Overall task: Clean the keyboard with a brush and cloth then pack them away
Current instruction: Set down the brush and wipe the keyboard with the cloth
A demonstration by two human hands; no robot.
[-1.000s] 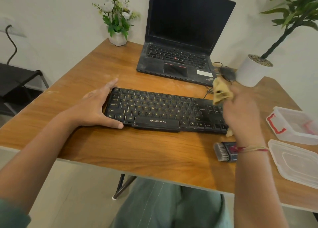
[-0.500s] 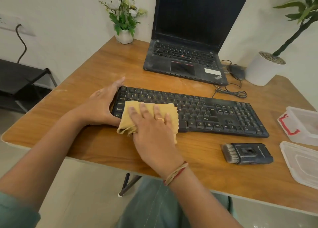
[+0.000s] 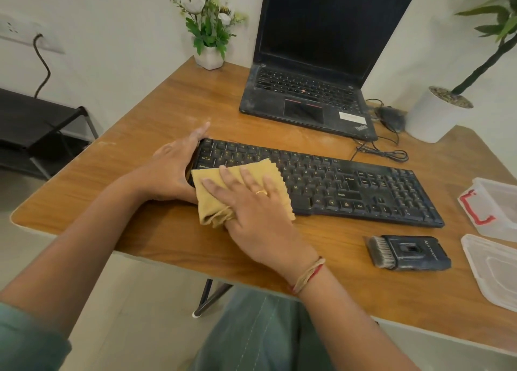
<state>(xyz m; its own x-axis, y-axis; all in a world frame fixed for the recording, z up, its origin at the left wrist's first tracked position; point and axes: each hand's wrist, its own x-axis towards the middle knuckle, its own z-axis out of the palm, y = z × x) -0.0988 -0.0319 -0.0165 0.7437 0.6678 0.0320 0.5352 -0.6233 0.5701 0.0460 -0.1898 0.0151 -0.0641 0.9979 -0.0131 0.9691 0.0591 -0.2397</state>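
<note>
A black keyboard (image 3: 349, 186) lies across the middle of the wooden table (image 3: 156, 113). My left hand (image 3: 170, 169) grips its left end, fingers along the far edge and the thumb side at the near edge. A yellow cloth (image 3: 275, 175) is spread over the keyboard's left keys. My right hand (image 3: 251, 216) presses on the cloth with flat, spread fingers; a bunched part of the cloth hangs off the near edge. A dark brush (image 3: 408, 253) with grey bristles lies on the table near the keyboard's right end, untouched.
An open clear plastic container (image 3: 500, 202) with a red clip and its lid (image 3: 495, 270) sit at the right edge. Behind the keyboard stand an open laptop (image 3: 307, 91), a mouse (image 3: 390, 116) with coiled cable, a white plant pot (image 3: 433, 116) and a flower vase (image 3: 208, 58).
A second ago my right hand held the cloth bunched above the keyboard's right end. It came over to the left keys and now presses the cloth flat there, slightly further right than before.
</note>
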